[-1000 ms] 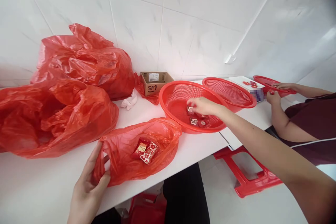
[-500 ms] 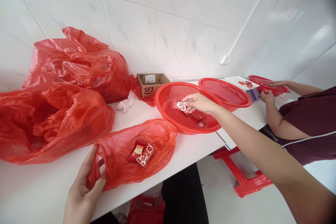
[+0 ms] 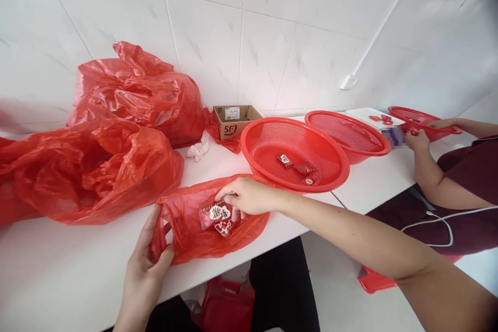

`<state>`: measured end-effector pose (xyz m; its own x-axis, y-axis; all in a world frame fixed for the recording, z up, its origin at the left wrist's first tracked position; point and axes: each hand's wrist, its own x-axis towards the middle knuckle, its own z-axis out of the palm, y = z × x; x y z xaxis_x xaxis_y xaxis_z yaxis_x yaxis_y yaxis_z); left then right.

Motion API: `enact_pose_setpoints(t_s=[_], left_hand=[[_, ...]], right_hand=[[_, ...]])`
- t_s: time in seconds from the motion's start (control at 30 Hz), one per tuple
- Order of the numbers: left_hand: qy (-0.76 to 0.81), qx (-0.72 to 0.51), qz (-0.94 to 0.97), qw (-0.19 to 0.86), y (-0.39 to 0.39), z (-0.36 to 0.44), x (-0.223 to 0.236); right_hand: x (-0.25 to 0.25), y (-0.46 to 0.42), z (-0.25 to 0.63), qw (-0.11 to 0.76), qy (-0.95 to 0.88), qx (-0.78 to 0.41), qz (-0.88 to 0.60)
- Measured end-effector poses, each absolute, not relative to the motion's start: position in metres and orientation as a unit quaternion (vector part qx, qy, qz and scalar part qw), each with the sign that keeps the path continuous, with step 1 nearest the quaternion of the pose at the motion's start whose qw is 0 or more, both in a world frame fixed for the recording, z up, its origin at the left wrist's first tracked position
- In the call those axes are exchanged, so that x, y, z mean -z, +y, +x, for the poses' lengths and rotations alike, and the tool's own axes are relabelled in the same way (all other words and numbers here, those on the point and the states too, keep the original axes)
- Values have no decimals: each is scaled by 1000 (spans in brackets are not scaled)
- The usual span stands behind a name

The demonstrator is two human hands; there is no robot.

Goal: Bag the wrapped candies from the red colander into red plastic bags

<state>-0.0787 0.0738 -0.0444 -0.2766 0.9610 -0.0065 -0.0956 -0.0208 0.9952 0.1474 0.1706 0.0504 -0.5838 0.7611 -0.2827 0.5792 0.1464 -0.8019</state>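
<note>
A small red plastic bag (image 3: 190, 236) lies open on the white table in front of me. My left hand (image 3: 146, 264) pinches the bag's left rim and holds it open. My right hand (image 3: 243, 196) reaches into the bag's mouth and grips a small red packet with white characters (image 3: 216, 213), right above other red packets in the bag. Behind it stands a round red mesh basket (image 3: 327, 168) with a few red packets (image 3: 295, 166) on its bottom.
Two big stuffed red plastic bags (image 3: 89, 166) (image 3: 143, 93) fill the left of the table. A small cardboard box (image 3: 235, 120) sits by the tiled wall. A second red basket (image 3: 350, 135) stands to the right. Another person's hands (image 3: 418, 137) work at a third red basket (image 3: 420, 119).
My right hand lifted a red packet out of the round basket and carried it left and toward me into the small bag's mouth. My left hand kept hold of the bag's rim.
</note>
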Motion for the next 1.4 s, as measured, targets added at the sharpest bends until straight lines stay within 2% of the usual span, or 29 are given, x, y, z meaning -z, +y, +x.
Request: enact_pose_setpoints(t_s=[0.07, 0.2, 0.27, 0.3, 0.37, 0.43, 0.57, 0.7, 0.8, 0.97, 1.07, 1.1, 1.17, 1.27, 1.4], left_hand=[[531, -595, 402, 451, 73, -78, 43], [528, -598, 408, 445, 73, -78, 43], [532, -595, 414, 438, 73, -78, 43], [535, -592, 415, 437, 73, -79, 44], [543, -587, 414, 435, 73, -79, 45], [550, -583, 415, 431, 74, -79, 45], [570, -568, 419, 420, 75, -80, 45], [573, -561, 425, 420, 76, -81, 46], [577, -554, 428, 422, 76, -84, 48], [559, -558, 427, 440, 76, -86, 51], [554, -572, 416, 440, 76, -85, 53], [553, -575, 417, 436, 76, -85, 53], [551, -577, 425, 428, 77, -85, 54], [539, -584, 436, 423, 77, -84, 54], [540, -580, 425, 437, 74, -81, 47]], right_hand=[[-50, 170, 144, 106, -764, -437, -463], [-79, 191, 170, 182, -737, -469, -452], [-91, 215, 197, 214, -749, -405, -480], [-92, 229, 213, 204, -758, -344, -516], [-86, 255, 246, 102, -759, -218, -605], [-72, 274, 275, 28, -747, -186, -638], [-43, 288, 304, -46, -742, -214, -633], [-36, 290, 302, -39, -736, -245, -629], [-48, 290, 296, 26, -735, -295, -610], [-84, 267, 270, 194, -730, -370, -540], [-93, 233, 235, 298, -676, -491, -463], [-92, 219, 222, 308, -656, -533, -437], [-82, 195, 195, 272, -644, -584, -413], [-58, 174, 166, 212, -677, -551, -439], [-35, 177, 158, 163, -785, -332, -497]])
